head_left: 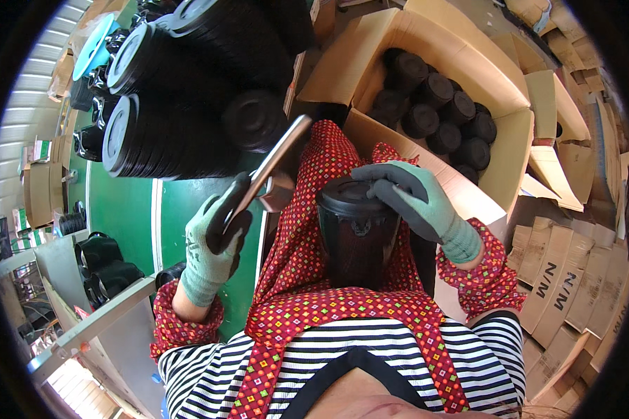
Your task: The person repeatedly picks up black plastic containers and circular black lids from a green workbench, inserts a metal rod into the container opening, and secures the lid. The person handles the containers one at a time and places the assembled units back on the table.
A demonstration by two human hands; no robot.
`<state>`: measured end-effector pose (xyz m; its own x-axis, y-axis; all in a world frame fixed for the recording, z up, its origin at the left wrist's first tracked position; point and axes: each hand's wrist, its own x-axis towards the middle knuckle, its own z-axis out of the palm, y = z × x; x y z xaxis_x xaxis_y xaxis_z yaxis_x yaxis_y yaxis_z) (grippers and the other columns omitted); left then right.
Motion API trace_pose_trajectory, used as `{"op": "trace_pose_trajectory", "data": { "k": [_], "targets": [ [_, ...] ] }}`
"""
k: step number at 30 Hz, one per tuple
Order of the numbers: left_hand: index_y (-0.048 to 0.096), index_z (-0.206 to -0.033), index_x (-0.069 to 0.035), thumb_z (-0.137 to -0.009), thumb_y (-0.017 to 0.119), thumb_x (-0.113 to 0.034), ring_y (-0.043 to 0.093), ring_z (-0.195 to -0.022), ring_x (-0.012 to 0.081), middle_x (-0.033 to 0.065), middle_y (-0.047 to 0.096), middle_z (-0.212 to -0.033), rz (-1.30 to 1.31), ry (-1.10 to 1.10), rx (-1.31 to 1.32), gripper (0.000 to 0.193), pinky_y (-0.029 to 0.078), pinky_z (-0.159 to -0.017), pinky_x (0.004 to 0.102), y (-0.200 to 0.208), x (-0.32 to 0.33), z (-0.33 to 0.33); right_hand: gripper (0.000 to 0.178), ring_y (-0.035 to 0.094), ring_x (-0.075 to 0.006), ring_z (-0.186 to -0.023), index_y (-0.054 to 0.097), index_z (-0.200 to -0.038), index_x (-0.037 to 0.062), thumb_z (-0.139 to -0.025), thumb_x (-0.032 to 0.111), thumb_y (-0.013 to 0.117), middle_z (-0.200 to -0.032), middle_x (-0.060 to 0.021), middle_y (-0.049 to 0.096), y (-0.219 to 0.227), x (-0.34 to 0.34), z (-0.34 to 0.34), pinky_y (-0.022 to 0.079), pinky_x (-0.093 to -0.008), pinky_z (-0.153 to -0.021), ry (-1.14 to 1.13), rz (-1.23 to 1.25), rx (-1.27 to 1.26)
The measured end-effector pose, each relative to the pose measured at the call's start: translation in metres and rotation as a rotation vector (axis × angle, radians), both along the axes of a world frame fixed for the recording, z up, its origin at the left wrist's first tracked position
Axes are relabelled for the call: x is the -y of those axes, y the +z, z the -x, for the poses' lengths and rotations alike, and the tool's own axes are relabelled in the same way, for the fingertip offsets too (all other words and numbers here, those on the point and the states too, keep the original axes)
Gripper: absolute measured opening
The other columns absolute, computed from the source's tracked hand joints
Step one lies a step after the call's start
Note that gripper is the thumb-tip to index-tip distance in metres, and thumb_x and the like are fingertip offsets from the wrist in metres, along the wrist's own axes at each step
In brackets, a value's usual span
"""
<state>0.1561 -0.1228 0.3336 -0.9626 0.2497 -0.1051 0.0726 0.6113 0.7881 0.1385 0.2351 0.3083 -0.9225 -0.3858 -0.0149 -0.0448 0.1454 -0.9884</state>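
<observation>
My left hand (219, 234), in a green glove with a dark palm, is closed around a long flat metallic bar (279, 157), seen nearly edge-on. The bar tilts up and away to the right; its exact kind cannot be made out. On my lap, between my legs, stands a black lidded bucket (356, 244) with a small lug on its side. Its round black lid (346, 194) sits on top. My right hand (405, 195), gloved alike, lies over the lid's right side, fingers curled on its top and rim.
Tall stacks of black lids (168, 126) lie sideways on a green table (119, 209) at the left. An open cardboard box (514, 150) at the far right holds several black buckets (458, 108). Flattened cartons (559, 279) lie at the right. More black containers (105, 265) sit at the left edge.
</observation>
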Motion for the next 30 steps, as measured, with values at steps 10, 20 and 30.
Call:
{"op": "trace_pose_trajectory", "data": {
  "k": [10,20,30],
  "targets": [
    [0.055,-0.147,0.006,-0.083,0.081,-0.026,0.071,-0.096,0.0352,0.0234,0.067,-0.116,-0.124,-0.516,-0.023,0.076,0.056,-0.086,0.0404,0.085,-0.094,0.068,0.033,0.064,-0.0354,-0.111,0.07,-0.123,0.0068,-0.096,0.025,0.066,-0.117,-0.0144,0.07,-0.02,-0.003,0.092,0.042,-0.0505,-0.107,0.103,-0.129,-0.71],
    [0.075,-0.111,-0.003,-0.09,0.067,-0.025,0.064,-0.109,0.0368,0.0157,0.068,-0.112,-0.486,-0.959,-0.15,0.032,0.049,-0.099,0.0506,0.042,-0.152,0.094,0.044,0.055,-0.0387,-0.13,0.059,-0.139,0.0014,-0.097,0.012,0.069,-0.14,-0.0203,0.057,-0.117,0.01,0.064,0.044,-0.0456,-0.114,0.231,0.258,-0.264],
    [0.07,-0.108,-0.013,-0.077,0.074,-0.038,0.056,-0.103,0.034,0.0118,0.06,-0.108,-0.345,-0.776,-0.191,0.04,0.042,-0.094,0.051,0.045,-0.181,0.052,0.035,0.054,-0.0386,-0.133,0.056,-0.136,0.0001,-0.103,0.011,0.058,-0.14,-0.0214,0.055,-0.088,0.014,0.045,0.039,-0.0487,-0.117,0.183,0.304,-0.476]
  ]
}}
